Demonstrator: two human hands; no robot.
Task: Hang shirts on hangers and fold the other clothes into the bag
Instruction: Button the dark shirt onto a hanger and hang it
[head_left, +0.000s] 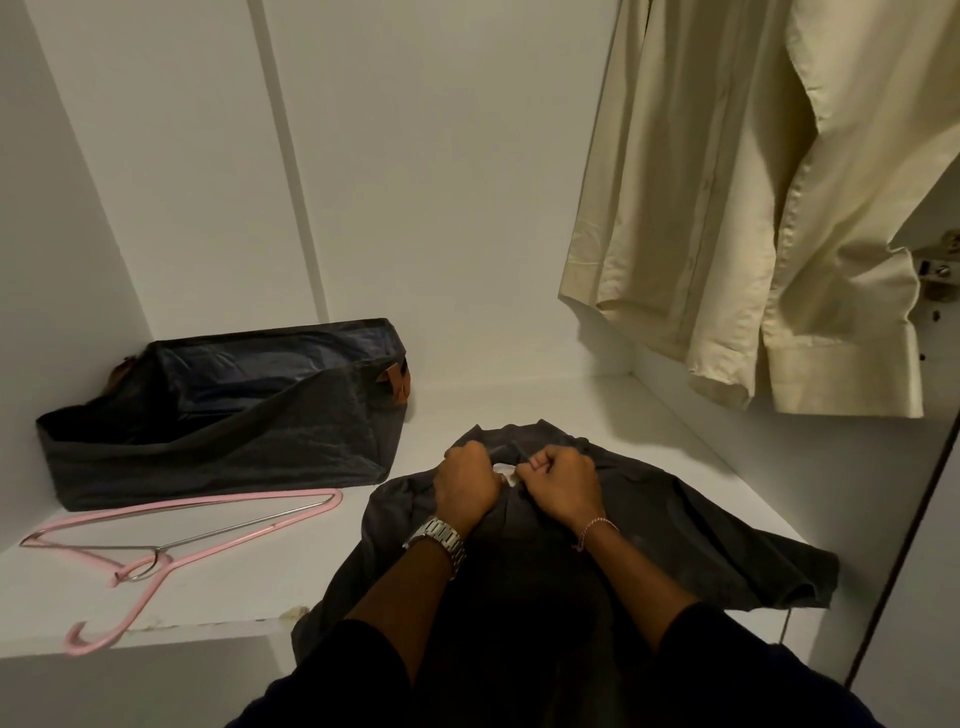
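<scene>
A dark grey shirt lies spread on the white wardrobe shelf, its lower part hanging over the front edge. My left hand and my right hand both grip the cloth near its collar, fingers curled, a small white label showing between them. A pink hanger lies flat on the shelf to the left of the shirt. Behind the hanger stands an open dark fabric bag with folded dark clothes inside. A cream shirt hangs at the upper right.
White wardrobe walls close the space at the back and left. A door hinge shows at the right edge beside the cream shirt. Bare shelf lies between the bag and the right wall.
</scene>
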